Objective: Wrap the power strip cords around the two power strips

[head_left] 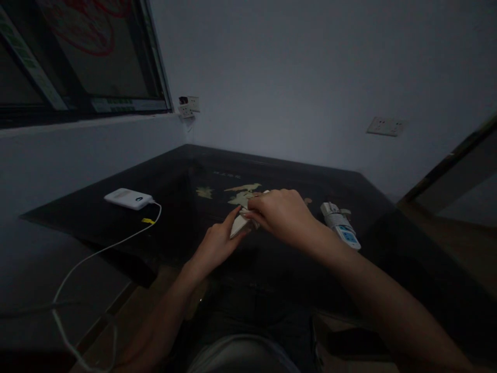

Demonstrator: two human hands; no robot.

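Our left hand [217,242] has its fingers wrapped about the near end of a slim, off-white, plastic-looking bar [239,224], while our right hand [280,211] bends over its farther part with the fingers pinched down on it, the exact spot hidden beneath them. The bar lies between our palms, its long axis slanting away and to the right, so the left is nearer its exposed end; we cannot tell whether it touches the glossy black worktop [174,178]. Farther out, a white, blue-faced power strip wound with pale cord [341,228] lies to our right, and a white, rounded, cabled device [126,198] to our left.
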